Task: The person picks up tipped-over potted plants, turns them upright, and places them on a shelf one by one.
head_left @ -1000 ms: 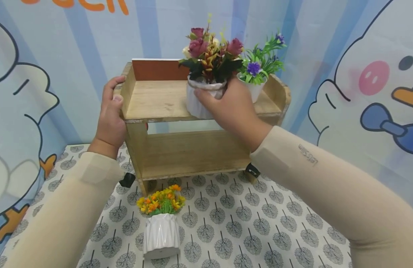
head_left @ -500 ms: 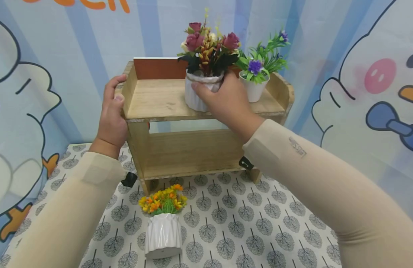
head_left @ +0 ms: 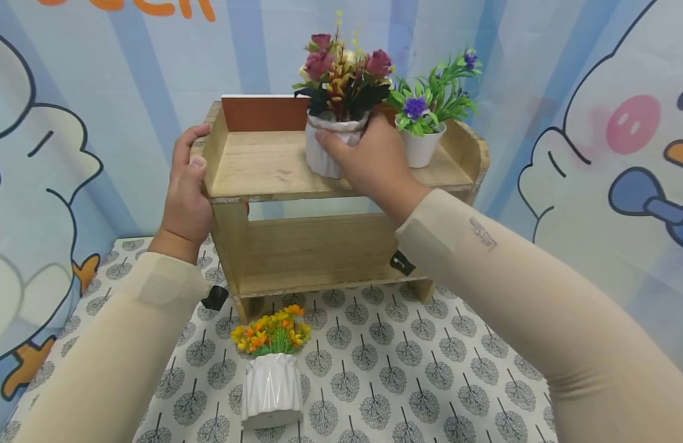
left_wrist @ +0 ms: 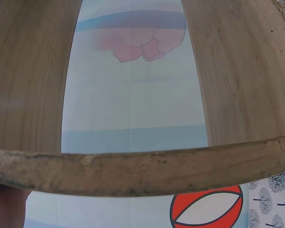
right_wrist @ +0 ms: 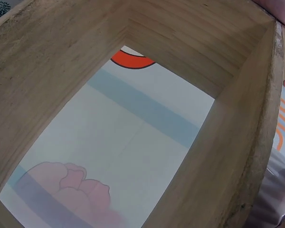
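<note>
The ribbed white pot (head_left: 323,154) with its pink and yellow flowers (head_left: 343,74) stands upright on the top board of the wooden shelf (head_left: 264,166), near the middle and a little toward the front edge. The right hand (head_left: 375,163) is wrapped round the pot from the near side, thumb across the front and fingers curled behind, so the pot lies straight ahead of that hand and its long axis runs up and down. Just beside it to the right, apart from it, stands a smaller white pot with purple flowers (head_left: 424,123). The left hand (head_left: 185,187) grips the shelf's left end, thumb over the front corner, well apart from the pot; the right hand is plainly the nearer one. Down on the tree-patterned tablecloth (head_left: 419,369), in front of the shelf, stands a third white pot with orange and yellow flowers (head_left: 271,369), untouched by either hand.
</note>
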`<act>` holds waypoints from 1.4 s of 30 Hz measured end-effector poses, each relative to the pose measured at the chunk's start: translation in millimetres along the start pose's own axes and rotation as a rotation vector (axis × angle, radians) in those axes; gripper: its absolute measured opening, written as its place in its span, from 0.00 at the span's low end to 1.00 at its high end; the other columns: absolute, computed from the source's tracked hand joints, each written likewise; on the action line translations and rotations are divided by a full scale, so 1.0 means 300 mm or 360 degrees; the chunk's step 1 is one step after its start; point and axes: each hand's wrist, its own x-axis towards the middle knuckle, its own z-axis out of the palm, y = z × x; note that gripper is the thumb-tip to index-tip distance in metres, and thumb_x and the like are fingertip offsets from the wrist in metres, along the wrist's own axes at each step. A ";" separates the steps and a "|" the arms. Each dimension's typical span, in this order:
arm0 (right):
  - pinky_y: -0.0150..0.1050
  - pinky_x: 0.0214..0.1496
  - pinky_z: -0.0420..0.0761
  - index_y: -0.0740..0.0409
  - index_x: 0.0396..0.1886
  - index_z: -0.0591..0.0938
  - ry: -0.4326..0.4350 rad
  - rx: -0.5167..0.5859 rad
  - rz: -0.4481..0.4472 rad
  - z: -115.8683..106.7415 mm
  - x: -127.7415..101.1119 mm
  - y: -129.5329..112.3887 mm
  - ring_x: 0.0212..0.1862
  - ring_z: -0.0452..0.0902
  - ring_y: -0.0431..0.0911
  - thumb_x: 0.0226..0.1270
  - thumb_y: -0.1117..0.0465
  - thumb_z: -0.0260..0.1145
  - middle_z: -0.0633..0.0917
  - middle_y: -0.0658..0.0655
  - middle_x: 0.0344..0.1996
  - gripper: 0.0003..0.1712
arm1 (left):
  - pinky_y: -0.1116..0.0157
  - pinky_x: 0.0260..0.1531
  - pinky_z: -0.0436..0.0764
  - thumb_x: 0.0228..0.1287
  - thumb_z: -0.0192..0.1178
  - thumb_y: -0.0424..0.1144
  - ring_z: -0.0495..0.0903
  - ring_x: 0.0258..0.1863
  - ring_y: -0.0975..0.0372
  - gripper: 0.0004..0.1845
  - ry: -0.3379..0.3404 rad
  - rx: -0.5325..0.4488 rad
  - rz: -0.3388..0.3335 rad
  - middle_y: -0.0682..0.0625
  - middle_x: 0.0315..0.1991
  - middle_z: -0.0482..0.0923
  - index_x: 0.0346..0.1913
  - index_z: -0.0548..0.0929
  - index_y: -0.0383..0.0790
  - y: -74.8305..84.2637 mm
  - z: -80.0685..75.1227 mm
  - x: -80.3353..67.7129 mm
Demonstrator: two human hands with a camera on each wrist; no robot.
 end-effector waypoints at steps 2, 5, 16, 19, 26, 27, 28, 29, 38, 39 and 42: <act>0.42 0.68 0.77 0.57 0.80 0.64 -0.0010 0.0003 0.0014 0.001 0.002 -0.001 0.68 0.75 0.45 0.68 0.29 0.67 0.77 0.57 0.71 0.53 | 0.62 0.56 0.63 0.75 0.35 0.43 0.65 0.55 0.56 0.30 0.0003 0.0000 -0.0008 0.48 0.68 0.63 0.77 0.67 0.48 0.001 0.000 -0.001; 0.42 0.69 0.76 0.56 0.80 0.63 -0.0018 0.0025 0.0021 0.002 0.001 0.004 0.69 0.74 0.45 0.68 0.29 0.66 0.76 0.57 0.72 0.54 | 0.62 0.55 0.64 0.76 0.35 0.43 0.65 0.53 0.56 0.29 0.0004 -0.0008 -0.0027 0.48 0.68 0.63 0.77 0.67 0.49 0.000 0.001 -0.005; 0.45 0.72 0.73 0.58 0.82 0.61 -0.0019 0.0052 -0.0027 -0.019 -0.041 0.045 0.72 0.71 0.48 0.67 0.26 0.64 0.73 0.59 0.74 0.57 | 0.61 0.57 0.63 0.75 0.35 0.44 0.64 0.57 0.56 0.30 -0.0014 0.0023 -0.0010 0.48 0.71 0.62 0.77 0.67 0.47 -0.005 0.001 0.000; 0.45 0.76 0.69 0.55 0.84 0.58 -0.0040 0.0068 -0.0024 -0.028 -0.061 0.054 0.78 0.65 0.50 0.67 0.26 0.63 0.68 0.57 0.79 0.58 | 0.61 0.57 0.63 0.75 0.35 0.45 0.64 0.57 0.56 0.30 -0.0015 0.0041 -0.0011 0.48 0.71 0.62 0.77 0.67 0.47 -0.006 0.001 -0.001; 0.47 0.78 0.68 0.50 0.84 0.60 -0.0108 0.0262 -0.0066 -0.044 -0.160 0.061 0.80 0.64 0.50 0.67 0.30 0.69 0.64 0.56 0.82 0.55 | 0.60 0.60 0.61 0.75 0.35 0.45 0.63 0.59 0.56 0.30 -0.0022 0.0071 -0.0010 0.48 0.74 0.60 0.77 0.66 0.45 -0.003 0.000 0.001; 0.48 0.77 0.69 0.52 0.83 0.60 -0.0118 0.0291 -0.0071 -0.044 -0.179 0.060 0.79 0.66 0.51 0.67 0.31 0.70 0.66 0.58 0.81 0.55 | 0.60 0.61 0.61 0.75 0.35 0.44 0.63 0.60 0.56 0.30 -0.0022 0.0078 -0.0010 0.48 0.75 0.60 0.77 0.66 0.45 -0.002 0.000 0.001; 0.48 0.77 0.69 0.56 0.83 0.61 -0.0122 0.0301 -0.0089 -0.044 -0.198 0.060 0.78 0.67 0.51 0.67 0.33 0.71 0.68 0.59 0.79 0.55 | 0.59 0.61 0.61 0.75 0.35 0.44 0.62 0.60 0.56 0.31 -0.0022 0.0083 -0.0010 0.47 0.75 0.60 0.77 0.66 0.45 -0.001 0.000 0.001; 0.48 0.77 0.70 0.57 0.82 0.62 -0.0125 0.0314 -0.0116 -0.042 -0.217 0.060 0.77 0.68 0.51 0.68 0.34 0.71 0.70 0.59 0.78 0.54 | 0.59 0.61 0.61 0.75 0.35 0.44 0.62 0.60 0.56 0.31 -0.0025 0.0091 -0.0010 0.47 0.75 0.60 0.77 0.65 0.44 0.000 0.001 0.001; 0.44 0.78 0.67 0.61 0.79 0.67 -0.0238 0.0360 -0.0308 0.022 -0.383 0.079 0.76 0.70 0.47 0.70 0.44 0.74 0.75 0.59 0.74 0.47 | 0.60 0.61 0.61 0.75 0.35 0.45 0.62 0.60 0.56 0.31 -0.0023 0.0086 -0.0006 0.47 0.75 0.60 0.78 0.65 0.43 0.001 0.001 0.002; 0.45 0.78 0.67 0.60 0.79 0.67 -0.0265 0.0357 -0.0301 0.034 -0.396 0.083 0.76 0.70 0.48 0.70 0.44 0.74 0.76 0.59 0.74 0.47 | 0.59 0.62 0.61 0.75 0.35 0.45 0.62 0.61 0.57 0.31 -0.0024 0.0085 -0.0006 0.47 0.75 0.60 0.78 0.65 0.43 0.001 0.001 0.002; 0.47 0.78 0.67 0.59 0.79 0.68 -0.0355 0.0347 -0.0260 0.072 -0.425 0.096 0.76 0.70 0.50 0.69 0.43 0.74 0.76 0.59 0.73 0.47 | 0.58 0.63 0.60 0.74 0.35 0.45 0.62 0.62 0.57 0.31 -0.0022 0.0104 -0.0011 0.47 0.76 0.60 0.78 0.65 0.44 0.000 -0.001 0.000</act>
